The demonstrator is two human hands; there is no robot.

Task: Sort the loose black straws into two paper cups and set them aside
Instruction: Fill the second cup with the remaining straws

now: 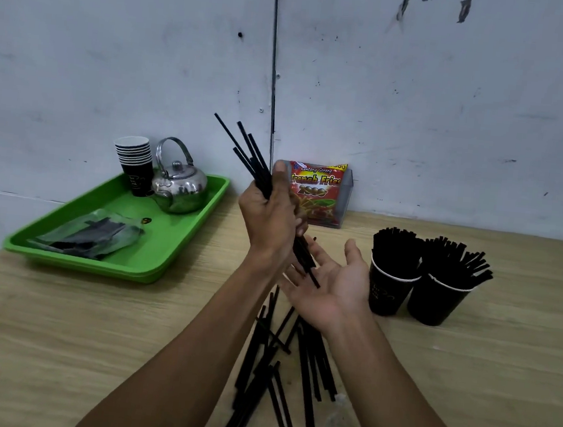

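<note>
Wooden table: left hand fingers grip straw bundle; right hand fingers spread flat

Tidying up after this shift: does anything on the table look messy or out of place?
Yes. Loose straws lie crisscrossed on the table under the arms, not yet in cups. The right cup has straws splaying sideways, unlike the neater left cup. The left hand holds an uneven bunch.
</note>
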